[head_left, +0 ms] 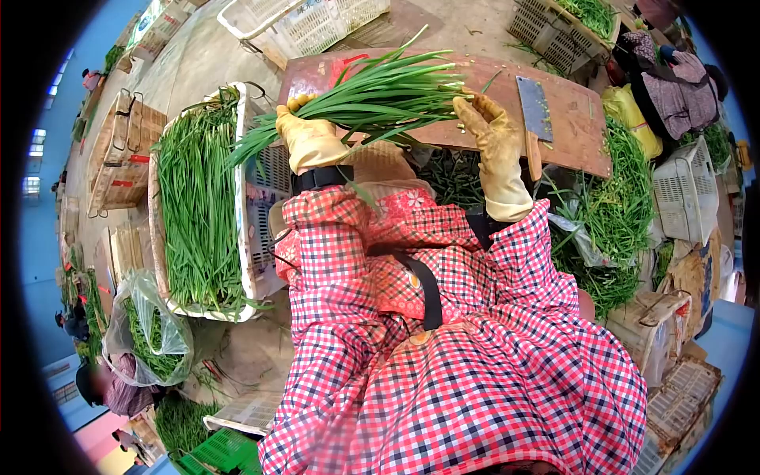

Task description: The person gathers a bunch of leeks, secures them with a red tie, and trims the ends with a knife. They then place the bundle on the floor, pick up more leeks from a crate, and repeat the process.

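Observation:
A bunch of long green garlic chives (pixel 380 99) lies across the near side of a reddish-brown wooden board, its leafy ends to the left and pale stem ends to the right. My left hand (pixel 311 138), in a yellowish glove, is closed around the leafy part. The glove of my right hand (pixel 491 131) is at the stem ends, fingers extended and slightly curved, with the fingertips close against the stems. Whether they touch is hard to tell. A cleaver (pixel 534 111) with a wooden handle rests on the board right of my right hand.
Left of me, a white crate (pixel 240 190) is filled with chives laid lengthwise. Loose trimmings (pixel 613 214) are heaped at the right, beside a yellow sack (pixel 633 119). Another white crate (pixel 317 24) stands beyond the board (pixel 570 142). A co-worker (pixel 677 91) sits at the upper right.

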